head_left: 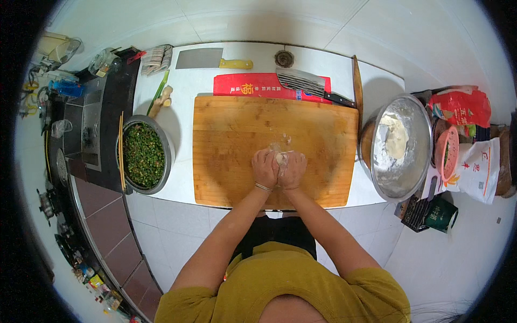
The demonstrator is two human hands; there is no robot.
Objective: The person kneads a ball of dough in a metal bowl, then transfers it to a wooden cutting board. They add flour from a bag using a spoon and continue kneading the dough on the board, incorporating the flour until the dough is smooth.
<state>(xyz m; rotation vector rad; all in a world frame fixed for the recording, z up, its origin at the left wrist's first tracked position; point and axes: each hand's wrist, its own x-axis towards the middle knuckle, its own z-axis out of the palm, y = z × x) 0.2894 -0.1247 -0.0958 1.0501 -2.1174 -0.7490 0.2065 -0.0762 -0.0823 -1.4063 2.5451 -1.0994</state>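
Yellow shirt [269, 280] closest. Left hand [264, 169] and right hand [293, 170] side by side, fingers [260, 158] curled around pale dough [281, 158], near middle of wooden board [274, 121] on white worktop [182, 177].

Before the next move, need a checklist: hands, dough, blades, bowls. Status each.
1. Hands together at the dough piece: ok, left hand and right hand meet around it over the cutting board.
2. Dough piece's full shape: cannot tell, mostly hidden by the hands.
3. Yellow-handled cleaver off the board: ok, on the white tabletop beyond it.
4. Black-handled knife well away from the board: not ok, handle sits right by its far edge.
5. Dough in the steel bowl: ok, a pale lump.
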